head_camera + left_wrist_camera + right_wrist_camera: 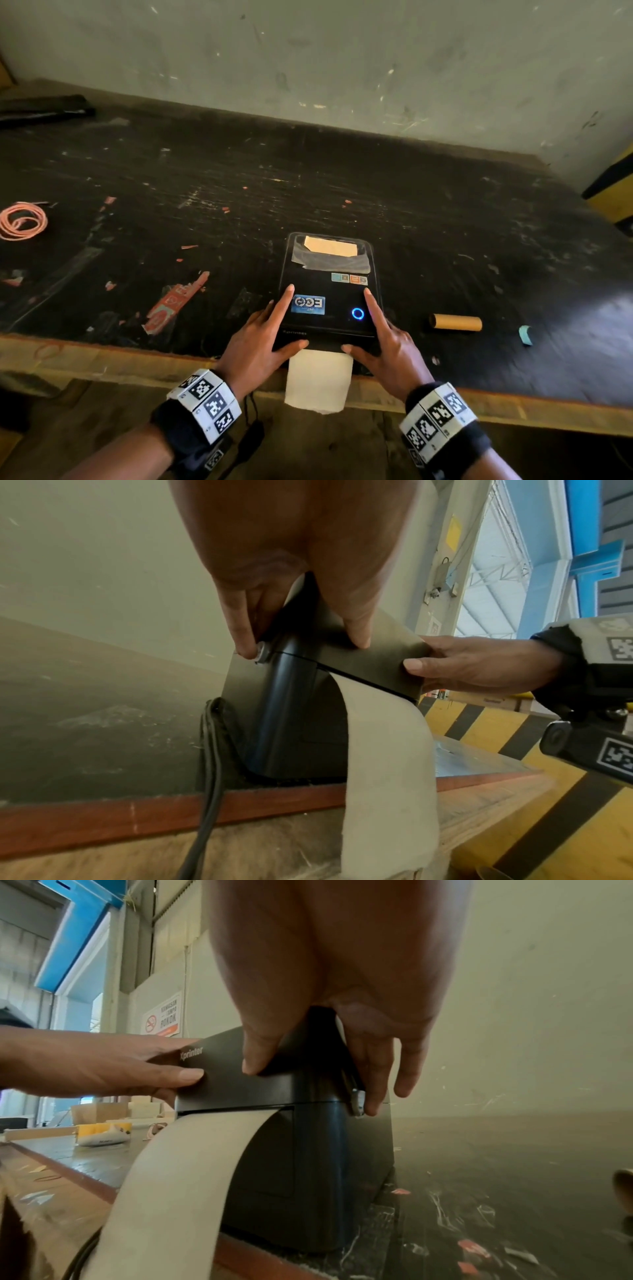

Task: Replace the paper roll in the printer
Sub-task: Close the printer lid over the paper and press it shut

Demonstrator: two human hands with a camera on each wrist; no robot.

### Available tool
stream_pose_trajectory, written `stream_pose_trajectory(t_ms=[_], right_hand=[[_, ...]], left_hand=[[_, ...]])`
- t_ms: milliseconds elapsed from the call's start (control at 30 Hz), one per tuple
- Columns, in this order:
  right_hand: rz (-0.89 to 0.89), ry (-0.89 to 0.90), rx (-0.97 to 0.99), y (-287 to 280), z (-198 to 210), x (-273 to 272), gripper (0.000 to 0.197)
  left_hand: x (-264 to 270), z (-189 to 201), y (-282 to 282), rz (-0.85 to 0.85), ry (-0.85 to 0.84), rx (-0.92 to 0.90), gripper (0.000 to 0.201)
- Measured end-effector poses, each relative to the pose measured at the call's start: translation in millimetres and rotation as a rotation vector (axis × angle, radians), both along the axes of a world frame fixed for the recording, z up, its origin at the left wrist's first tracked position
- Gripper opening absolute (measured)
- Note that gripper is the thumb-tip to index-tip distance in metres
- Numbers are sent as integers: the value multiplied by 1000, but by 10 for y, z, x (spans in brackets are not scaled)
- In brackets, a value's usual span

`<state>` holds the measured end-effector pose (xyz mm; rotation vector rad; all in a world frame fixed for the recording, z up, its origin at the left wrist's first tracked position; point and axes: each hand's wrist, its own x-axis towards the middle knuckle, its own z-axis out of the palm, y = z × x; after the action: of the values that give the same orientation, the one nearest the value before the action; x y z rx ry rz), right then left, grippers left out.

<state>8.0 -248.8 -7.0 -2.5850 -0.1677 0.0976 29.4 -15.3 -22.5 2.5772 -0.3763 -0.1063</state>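
Note:
The black printer [329, 284] stands at the table's front edge, lid down, its blue ring light [357, 313] glowing. A white paper strip [318, 380] comes out of the front slot and hangs over the edge. My left hand [270, 329] straddles the lid's front left corner, index finger straight on top and thumb on the front lip. In the left wrist view a finger touches a silver side latch [262, 653]. My right hand [383, 332] mirrors it on the right corner, a finger by the latch [358, 1099]. An empty cardboard core [455, 322] lies to the right.
A black cable [209, 750] drops from the printer's left side over the wooden table edge [102, 356]. A pink coiled cord [22, 221] lies far left and a teal scrap [525, 335] far right. A yellow-black post [613, 192] stands at the right. A wall rises behind.

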Motion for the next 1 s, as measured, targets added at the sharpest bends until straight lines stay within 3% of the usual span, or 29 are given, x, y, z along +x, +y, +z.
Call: stream_pose_trajectory(t_ms=[1000], right_hand=[[-5,-25,90,18,-14,-14,100]], left_hand=[[18,-104,24,-33,-180,62,87]])
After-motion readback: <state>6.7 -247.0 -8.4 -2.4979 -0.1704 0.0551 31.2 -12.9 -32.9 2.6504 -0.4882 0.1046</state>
